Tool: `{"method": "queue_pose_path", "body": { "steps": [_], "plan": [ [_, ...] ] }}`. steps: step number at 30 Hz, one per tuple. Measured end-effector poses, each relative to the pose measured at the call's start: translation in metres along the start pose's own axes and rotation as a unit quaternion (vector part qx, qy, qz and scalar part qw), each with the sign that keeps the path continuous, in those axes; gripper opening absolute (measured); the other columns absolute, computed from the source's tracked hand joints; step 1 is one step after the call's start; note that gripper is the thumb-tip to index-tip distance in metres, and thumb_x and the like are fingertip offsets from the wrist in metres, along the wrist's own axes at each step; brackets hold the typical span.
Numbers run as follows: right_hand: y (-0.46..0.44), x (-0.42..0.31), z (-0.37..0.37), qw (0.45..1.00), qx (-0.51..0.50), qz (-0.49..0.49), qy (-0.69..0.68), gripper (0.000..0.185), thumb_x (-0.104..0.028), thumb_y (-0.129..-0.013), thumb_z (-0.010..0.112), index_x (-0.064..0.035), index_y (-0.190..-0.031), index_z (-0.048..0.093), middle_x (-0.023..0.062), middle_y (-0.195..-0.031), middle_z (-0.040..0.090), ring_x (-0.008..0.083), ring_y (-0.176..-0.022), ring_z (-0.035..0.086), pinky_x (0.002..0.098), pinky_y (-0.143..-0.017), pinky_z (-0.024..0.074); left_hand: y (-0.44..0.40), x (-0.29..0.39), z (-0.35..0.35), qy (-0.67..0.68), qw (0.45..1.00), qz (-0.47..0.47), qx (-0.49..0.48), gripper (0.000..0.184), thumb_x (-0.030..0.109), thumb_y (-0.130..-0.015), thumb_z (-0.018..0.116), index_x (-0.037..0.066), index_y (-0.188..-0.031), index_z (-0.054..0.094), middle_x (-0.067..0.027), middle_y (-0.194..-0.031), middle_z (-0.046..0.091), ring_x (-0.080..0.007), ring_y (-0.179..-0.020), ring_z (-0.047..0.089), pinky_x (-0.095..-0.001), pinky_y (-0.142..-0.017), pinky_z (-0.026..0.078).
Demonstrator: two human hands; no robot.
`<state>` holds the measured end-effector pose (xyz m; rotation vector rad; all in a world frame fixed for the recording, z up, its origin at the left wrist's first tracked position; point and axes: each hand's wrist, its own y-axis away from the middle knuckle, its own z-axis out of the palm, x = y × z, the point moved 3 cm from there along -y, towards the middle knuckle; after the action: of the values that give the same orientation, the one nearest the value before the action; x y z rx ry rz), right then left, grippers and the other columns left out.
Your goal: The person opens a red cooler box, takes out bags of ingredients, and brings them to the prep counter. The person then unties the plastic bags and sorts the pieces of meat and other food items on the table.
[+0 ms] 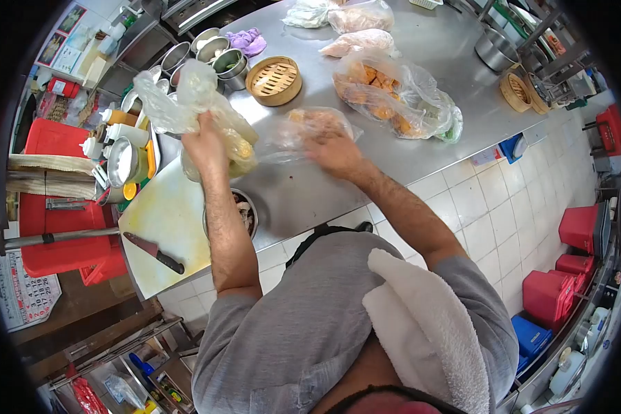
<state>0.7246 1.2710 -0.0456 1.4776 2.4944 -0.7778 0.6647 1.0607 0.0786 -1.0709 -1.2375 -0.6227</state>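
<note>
My left hand (203, 146) is closed on the gathered top of a clear plastic bag (236, 141), with something yellowish inside. The bag stands at the far edge of a white cutting board (165, 221). At a second, smaller clear bag (300, 131) with pinkish-orange contents is my right hand (334, 153); motion smears its fingers, so their grip cannot be made out. Below my left forearm a metal bowl (253, 214) with dark and pale pieces is partly hidden. A knife (155, 253) with a black handle lies on the board.
A bamboo steamer (274, 81) and several metal containers (230, 63) stand at the back left. Further right on the steel table (448, 62) lies a large bag of orange pieces (376, 86). Squeeze bottles (121, 117) and a metal bowl (122, 162) crowd the left side.
</note>
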Motion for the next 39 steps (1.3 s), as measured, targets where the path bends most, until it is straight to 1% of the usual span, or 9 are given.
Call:
{"method": "queue_pose_path", "body": {
  "steps": [6,12,15,17,19,21,27,33,39],
  "plan": [
    [0.038,0.052,-0.038,0.958,-0.172,0.169,0.158,0.025,-0.013,-0.084,0.048,-0.0163,-0.108,0.056,0.0063,-0.076,0.066,0.0236,-0.076,0.064,0.0431,-0.081,0.0352,0.004,-0.037,-0.003,-0.077,0.992,-0.101,0.021,0.031,0.018,-0.086,0.054,-0.011,-0.093,0.06,-0.0152,-0.085,0.064,-0.0209,-0.075,0.059,-0.0334,-0.069,0.045],
    [0.064,0.071,-0.063,0.942,-0.132,0.252,0.18,0.018,-0.017,-0.083,0.055,-0.0155,-0.101,0.059,0.0061,-0.076,0.065,0.0227,-0.073,0.063,0.0422,-0.081,0.0328,-0.007,-0.069,0.02,-0.075,0.996,-0.043,-0.001,0.035,0.023,-0.086,0.056,-0.011,-0.091,0.062,-0.016,-0.084,0.065,-0.0243,-0.078,0.061,-0.0354,-0.071,0.046],
    [0.061,0.049,-0.107,0.993,0.054,0.1,0.014,0.019,-0.015,-0.082,0.06,-0.0113,-0.1,0.061,0.0084,-0.082,0.064,0.0238,-0.074,0.062,0.0417,-0.079,0.0375,-0.015,-0.094,0.03,-0.249,0.958,-0.06,-0.131,0.039,0.023,-0.083,0.06,-0.009,-0.104,0.057,-0.0195,-0.094,0.063,-0.0287,-0.087,0.061,-0.0362,-0.079,0.045],
    [0.064,0.052,-0.137,0.959,0.252,0.106,-0.073,0.017,-0.01,-0.08,0.061,-0.0065,-0.097,0.063,0.0114,-0.085,0.062,0.0265,-0.077,0.06,0.0396,-0.075,0.0438,-0.007,-0.089,0.03,-0.123,0.977,-0.01,-0.172,0.05,0.02,-0.08,0.065,-0.006,-0.119,0.048,-0.0226,-0.108,0.058,-0.0328,-0.103,0.055,-0.0397,-0.091,0.04],
    [0.067,0.081,-0.143,0.935,0.291,0.18,-0.09,0.016,-0.007,-0.08,0.06,-0.0049,-0.096,0.063,0.0131,-0.086,0.062,0.0285,-0.079,0.06,0.0383,-0.074,0.0456,0.023,-0.026,0.036,-0.365,0.898,0.196,0.149,0.058,0.016,-0.077,0.067,-0.003,-0.125,0.042,-0.0247,-0.117,0.052,-0.0338,-0.113,0.047,-0.0426,-0.098,0.033],
    [0.062,0.112,-0.144,0.907,0.325,0.248,-0.105,0.015,-0.005,-0.08,0.058,-0.0032,-0.094,0.064,0.0149,-0.087,0.062,0.0305,-0.081,0.06,0.0369,-0.072,0.0474,0.045,0.015,0.07,-0.196,0.905,0.366,0.091,0.047,0.013,-0.078,0.064,-0.001,-0.119,0.049,-0.0232,-0.118,0.052,-0.0329,-0.116,0.044,-0.0437,-0.101,0.029],
    [0.005,0.164,-0.121,0.958,0.049,0.242,-0.145,0.018,-0.009,-0.082,0.054,-0.005,-0.096,0.065,0.0174,-0.097,0.063,0.0313,-0.089,0.061,0.0371,-0.077,0.0472,0.085,-0.034,0.245,-0.129,0.812,0.287,-0.492,0.028,0.023,-0.091,0.045,0.009,-0.111,0.058,-0.0122,-0.106,0.061,-0.0292,-0.101,0.055,-0.0447,-0.092,0.036],
    [-0.035,0.232,-0.139,0.976,-0.084,0.196,-0.044,0.034,-0.017,-0.085,0.049,-0.0067,-0.117,0.054,0.0153,-0.11,0.06,0.0348,-0.097,0.059,0.0408,-0.085,0.047,0.069,-0.08,0.292,-0.532,0.564,0.203,-0.598,0.035,0.029,-0.09,0.041,0.01,-0.111,0.06,-0.0111,-0.101,0.064,-0.0289,-0.096,0.06,-0.0465,-0.095,0.036],
    [-0.062,0.252,-0.132,0.945,-0.198,0.262,0.002,0.031,-0.022,-0.084,0.047,-0.0045,-0.108,0.058,0.0157,-0.108,0.061,0.0343,-0.097,0.059,0.042,-0.085,0.0472,0.037,-0.067,0.26,-0.638,0.643,0.035,-0.423,0.033,0.022,-0.084,0.049,0.007,-0.111,0.06,-0.0139,-0.099,0.064,-0.0261,-0.097,0.061,-0.0461,-0.092,0.038]
  ]
}}
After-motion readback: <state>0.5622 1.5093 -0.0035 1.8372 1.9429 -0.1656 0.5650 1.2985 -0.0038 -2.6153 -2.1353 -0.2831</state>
